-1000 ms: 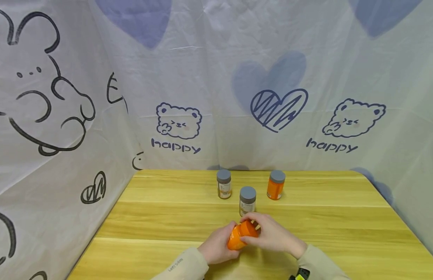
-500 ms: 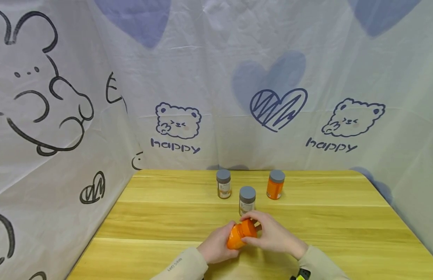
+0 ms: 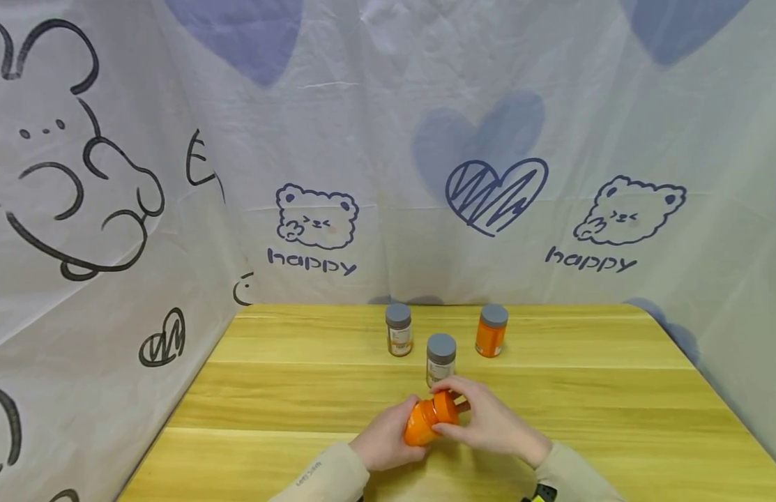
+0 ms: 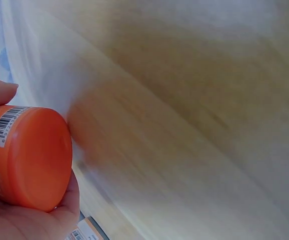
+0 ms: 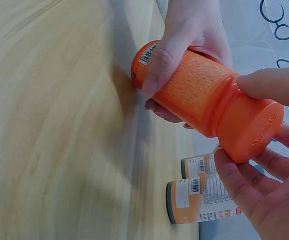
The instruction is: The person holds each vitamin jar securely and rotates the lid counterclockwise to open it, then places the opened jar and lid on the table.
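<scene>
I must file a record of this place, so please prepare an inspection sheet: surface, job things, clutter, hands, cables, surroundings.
Surface: table, yellowish wood grain.
Job things: orange bottle, tilted; orange cap at its neck, whether loosened cannot be told.
Clutter: in the head view, left jar, middle jar and right jar, all upright with grey lids.
Hands: left hand grips the bottle; right hand holds the cap.
Cables: nothing seen.
Surroundings: pale patterned cloth behind and at both sides.

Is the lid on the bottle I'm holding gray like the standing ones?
No, the lid your right hand grips is orange, matching the bottle.
</scene>
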The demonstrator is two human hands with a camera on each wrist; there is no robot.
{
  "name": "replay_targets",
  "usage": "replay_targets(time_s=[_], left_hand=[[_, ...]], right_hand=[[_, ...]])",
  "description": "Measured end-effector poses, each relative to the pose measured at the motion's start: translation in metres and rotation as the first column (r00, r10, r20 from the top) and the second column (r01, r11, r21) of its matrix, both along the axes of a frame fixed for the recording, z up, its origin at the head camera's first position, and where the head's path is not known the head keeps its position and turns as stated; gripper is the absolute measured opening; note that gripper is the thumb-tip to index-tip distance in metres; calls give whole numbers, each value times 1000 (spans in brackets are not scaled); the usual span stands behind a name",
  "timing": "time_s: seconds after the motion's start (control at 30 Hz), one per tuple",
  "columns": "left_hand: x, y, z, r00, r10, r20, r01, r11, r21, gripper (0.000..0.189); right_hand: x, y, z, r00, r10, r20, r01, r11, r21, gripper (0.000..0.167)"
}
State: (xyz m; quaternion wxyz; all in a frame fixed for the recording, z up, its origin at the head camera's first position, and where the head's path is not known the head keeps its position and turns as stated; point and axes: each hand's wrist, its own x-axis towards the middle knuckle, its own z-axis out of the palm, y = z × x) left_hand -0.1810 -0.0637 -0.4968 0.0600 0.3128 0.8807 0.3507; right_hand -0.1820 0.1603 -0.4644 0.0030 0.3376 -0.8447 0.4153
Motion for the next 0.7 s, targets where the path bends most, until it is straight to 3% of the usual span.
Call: replay_targets(time_s=[0.27, 0.4, 0.57, 0.7], left_hand=[[-3, -2, 4, 999, 26, 31, -26, 999, 23, 51], [-6, -5, 5, 998, 39, 38, -41, 998, 41, 52], [-9, -10, 7, 994, 57, 93, -64, 995, 79, 52], [-10, -15, 8, 994, 74, 85, -82, 993, 88, 54]], right_hand=[[0, -2, -4, 999, -21, 26, 22, 999, -43, 42], [0, -4, -6, 998, -26, 64, 32, 995, -99, 44], [1, -7, -7, 994, -44, 96, 60, 984, -167, 49], [2, -10, -9, 991, -64, 113, 87, 974, -208, 49]])
